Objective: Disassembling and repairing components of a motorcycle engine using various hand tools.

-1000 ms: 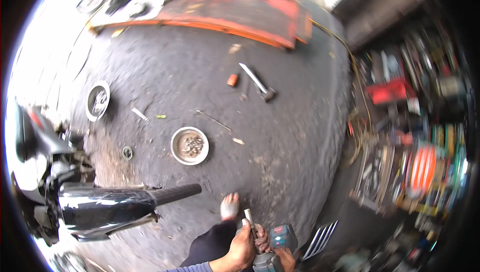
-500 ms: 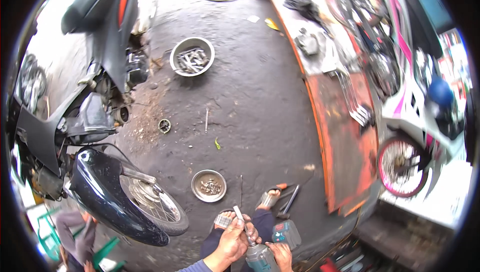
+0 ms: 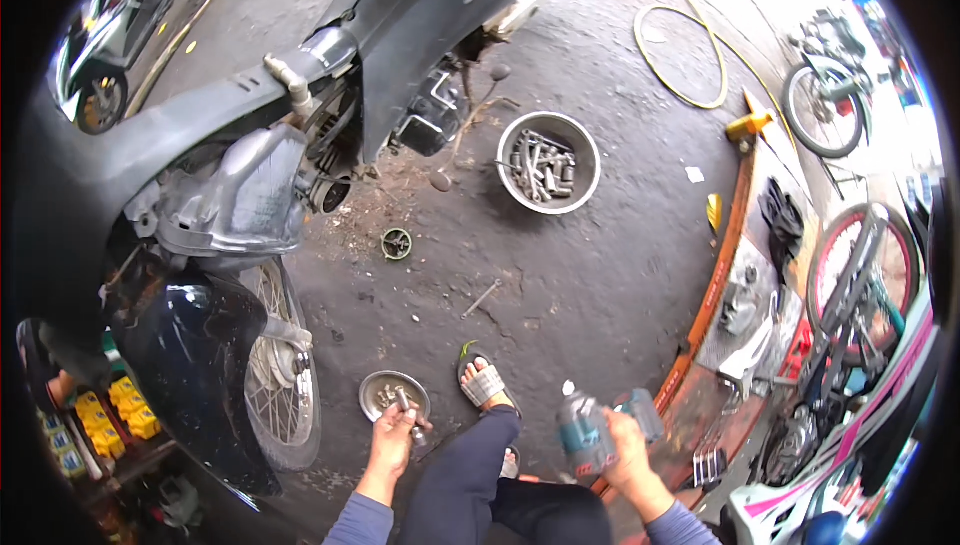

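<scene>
The left hand (image 3: 390, 440) pinches a small metal bit (image 3: 403, 399) near a small bowl (image 3: 363, 400). The right hand (image 3: 626, 445) grips a drill (image 3: 583, 435), and its nose points away from the body. A foot (image 3: 481, 379) in a sandal is between the two hands. Farther out, a thin rod (image 3: 482, 299) lies on the dark floor (image 3: 620, 285). A big bowl (image 3: 587, 159) holds lots of metal tools (image 3: 543, 170). A motorbike (image 3: 235, 195) stands on the left.

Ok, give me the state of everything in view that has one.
Left grip: closed on a metal piece
Right grip: closed around the power tool
Power tool: held up; running or not, cannot tell
Small bowl: upright, holding small metal parts
Large bowl: upright, holding piled metal pieces
Slim metal tool: lying on the ground
Yellow hose: lying in a loose loop
Near motorcycle: upright, inner parts exposed
</scene>
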### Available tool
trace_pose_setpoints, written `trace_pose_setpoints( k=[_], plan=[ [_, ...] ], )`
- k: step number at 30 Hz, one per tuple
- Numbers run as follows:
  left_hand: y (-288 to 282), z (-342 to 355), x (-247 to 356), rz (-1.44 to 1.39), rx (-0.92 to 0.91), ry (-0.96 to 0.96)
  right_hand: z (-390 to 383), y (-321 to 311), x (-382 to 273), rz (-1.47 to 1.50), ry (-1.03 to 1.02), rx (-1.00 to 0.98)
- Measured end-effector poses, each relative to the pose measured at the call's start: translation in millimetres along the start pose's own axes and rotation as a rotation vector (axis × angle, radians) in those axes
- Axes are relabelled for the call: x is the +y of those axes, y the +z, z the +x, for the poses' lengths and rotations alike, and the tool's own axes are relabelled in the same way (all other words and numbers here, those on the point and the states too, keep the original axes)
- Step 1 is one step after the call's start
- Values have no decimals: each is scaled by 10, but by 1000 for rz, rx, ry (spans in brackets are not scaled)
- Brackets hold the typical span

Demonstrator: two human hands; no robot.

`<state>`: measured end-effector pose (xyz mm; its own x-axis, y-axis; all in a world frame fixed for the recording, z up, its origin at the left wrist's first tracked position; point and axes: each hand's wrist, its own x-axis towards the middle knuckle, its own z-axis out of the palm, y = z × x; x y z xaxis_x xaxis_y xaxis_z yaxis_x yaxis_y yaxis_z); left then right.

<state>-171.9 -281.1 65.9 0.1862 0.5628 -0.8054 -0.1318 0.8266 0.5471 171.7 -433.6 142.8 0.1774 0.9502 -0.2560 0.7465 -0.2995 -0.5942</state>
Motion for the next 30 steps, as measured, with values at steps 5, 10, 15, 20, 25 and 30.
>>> trace_pose_setpoints(
  k=[5, 10, 15, 20, 25, 30],
  plan=[
    [-1024, 843, -938, 650, 414, -47, 1752, 69, 856, -317, 164, -199],
    [-1371, 1358, -1334, 1136, 471, -10, 2892, 531, 2016, -536, 163, -189],
    [-1490, 1541, -1496, 1206, 446, -86, 3310, 957, 2812, -735, 277, -231],
    [-1540, 1579, -1657, 1362, 409, -8, 3535, 991, 3159, -728, 286, -355],
    [-1728, 1669, -1850, 1355, 425, 7, 4127, 684, 2193, -990, -219, -909],
    [-1379, 1769, -790, 1319, 300, 229, 4516, 918, -178, -563, -1377, -370]
  ],
)
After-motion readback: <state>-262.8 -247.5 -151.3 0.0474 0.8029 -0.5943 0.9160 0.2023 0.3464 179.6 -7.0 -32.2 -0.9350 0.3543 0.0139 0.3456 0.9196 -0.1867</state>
